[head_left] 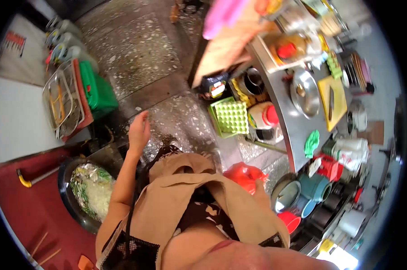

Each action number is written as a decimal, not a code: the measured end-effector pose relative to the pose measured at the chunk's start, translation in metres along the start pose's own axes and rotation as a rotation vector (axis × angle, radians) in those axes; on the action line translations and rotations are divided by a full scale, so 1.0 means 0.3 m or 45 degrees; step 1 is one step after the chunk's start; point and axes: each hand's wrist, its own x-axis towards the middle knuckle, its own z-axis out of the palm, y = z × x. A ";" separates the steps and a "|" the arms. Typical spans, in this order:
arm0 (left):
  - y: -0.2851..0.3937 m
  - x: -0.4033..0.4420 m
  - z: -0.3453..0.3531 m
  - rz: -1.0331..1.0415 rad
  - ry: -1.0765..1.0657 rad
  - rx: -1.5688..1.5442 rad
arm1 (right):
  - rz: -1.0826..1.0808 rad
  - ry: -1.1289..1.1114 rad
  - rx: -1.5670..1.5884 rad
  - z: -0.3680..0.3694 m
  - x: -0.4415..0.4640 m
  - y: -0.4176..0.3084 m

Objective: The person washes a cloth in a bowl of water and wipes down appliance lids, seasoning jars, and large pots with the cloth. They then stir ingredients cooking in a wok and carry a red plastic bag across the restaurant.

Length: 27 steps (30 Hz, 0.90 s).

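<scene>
My left hand (pixel 139 130) hangs over the stone floor at the left of my body, its fingers together and slightly bent, with nothing seen in it. A red plastic bag (pixel 245 176) is at my right side. My right hand (pixel 260 191) is beside the bag's right edge, mostly hidden by the bag and my body, and its fingers do not show clearly. I wear a tan apron (pixel 176 193) over dark patterned clothing.
At right, a metal table (pixel 298 144) bears a steel bowl (pixel 305 93), a yellow board (pixel 333 103) with a knife, and a green cloth (pixel 312 143). Egg trays (pixel 231 117) stand beneath. At left are a green bin (pixel 95 92) and a black basin (pixel 70 198) of chopped greens.
</scene>
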 end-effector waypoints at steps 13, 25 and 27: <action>-0.175 0.198 -0.470 -0.136 0.712 -0.032 | -0.700 0.004 -0.522 0.133 0.003 -1.315; -0.480 0.736 -0.672 -0.143 0.580 0.144 | -0.879 0.124 -0.321 0.235 -0.208 -2.601; -0.556 0.818 -0.720 -0.163 0.452 0.194 | -0.854 0.126 -0.238 0.258 -0.263 -2.813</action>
